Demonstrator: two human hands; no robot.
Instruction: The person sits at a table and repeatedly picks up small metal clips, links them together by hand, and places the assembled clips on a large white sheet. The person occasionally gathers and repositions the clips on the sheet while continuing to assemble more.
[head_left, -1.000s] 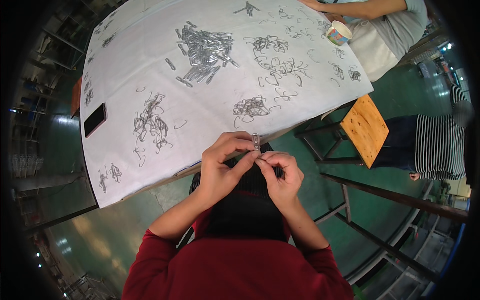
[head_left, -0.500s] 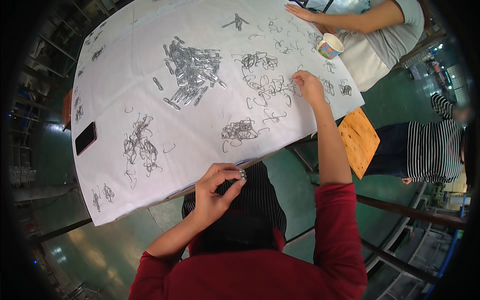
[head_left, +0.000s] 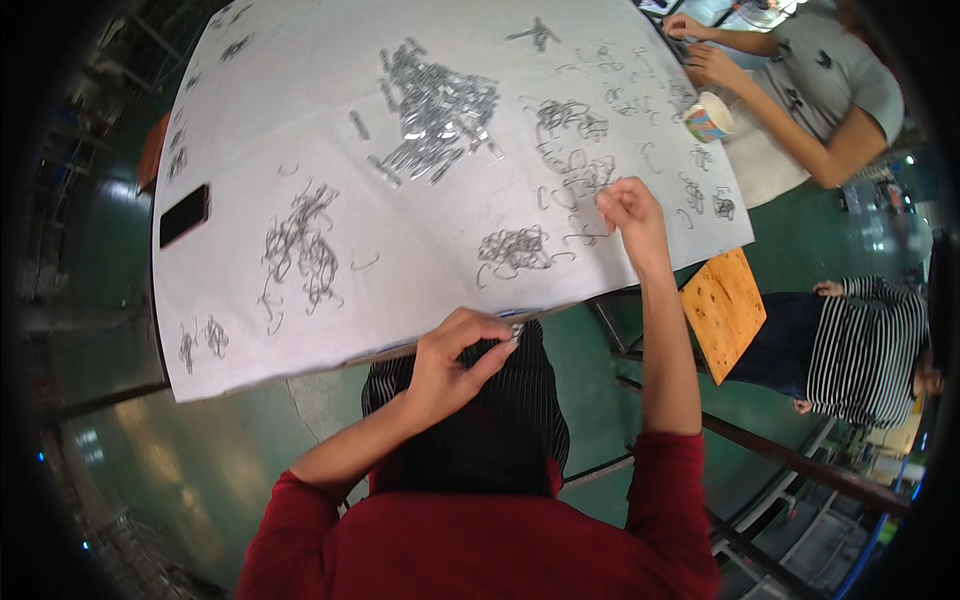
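Note:
My left hand (head_left: 455,360) is closed in a pinch at the table's near edge. Between thumb and forefinger sits a small shiny metal piece (head_left: 516,332), mostly covered by the fingertips. My right hand (head_left: 632,215) is over the table on the right, fingers curled and pinched beside a loose spread of thin curved wire hooks (head_left: 585,172). Whatever those fingertips hold is too small and blurred to make out. A denser tangle of wire hooks (head_left: 515,248) lies between my two hands. Farther off is a large heap of shiny, narrow metal pieces (head_left: 435,105).
White cloth covers the table (head_left: 400,260). More wire hooks (head_left: 300,245) and a dark phone (head_left: 185,216) lie on the left. A paper cup (head_left: 708,118) stands by a seated co-worker's arm (head_left: 790,125). A wooden stool (head_left: 724,312) and a person in stripes (head_left: 865,345) are at right.
My right hand has drawn back slightly toward me from the wire hooks, its fingers more curled. The left still pinches the metal piece. My view has shifted; the co-worker's hands are now raised together.

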